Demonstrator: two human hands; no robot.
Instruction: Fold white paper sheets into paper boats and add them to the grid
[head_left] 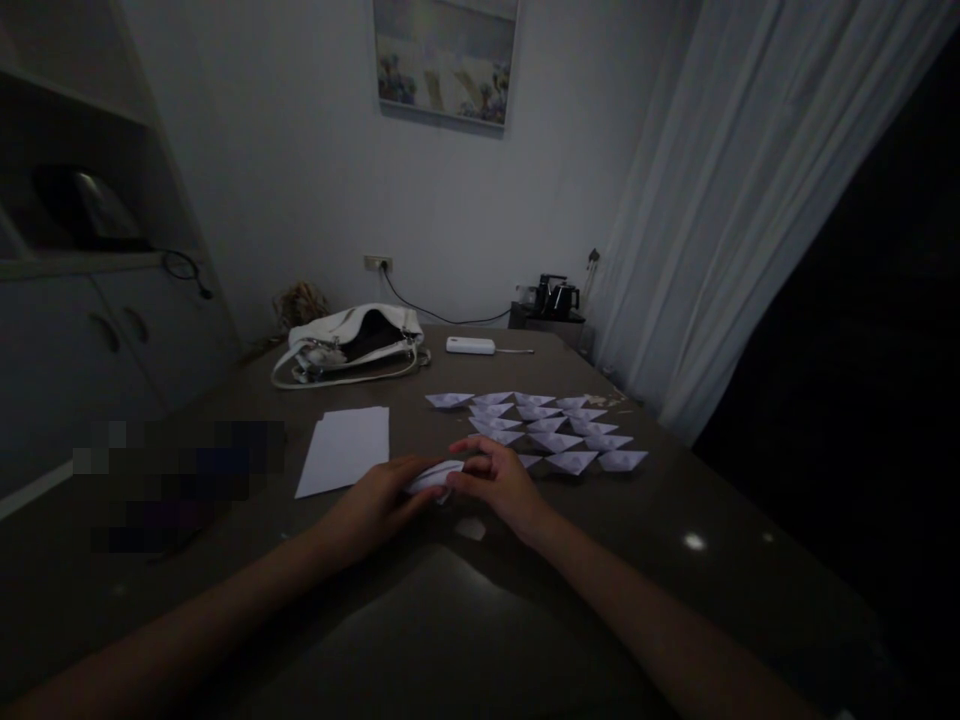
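Between my two hands, just above the dark table [360, 640], is a folded piece of white paper [435, 476]. My left hand [382, 505] is closed on its left side, thumb below and fingers behind. On the other side my right hand [506, 490] pinches the paper's right end, with its index finger raised. Several folded white paper boats [573, 461] stand in rows beyond and to the right of my right hand. A stack of white paper sheets [349, 445] lies beyond my left hand.
A white handbag [356, 335] rests at the table's far left, and a white power bank [470, 345] with a strap lies at the far middle. Behind the table, a black kettle [561, 298] sits on a small stand. A pale curtain [720, 200] hangs at the right.
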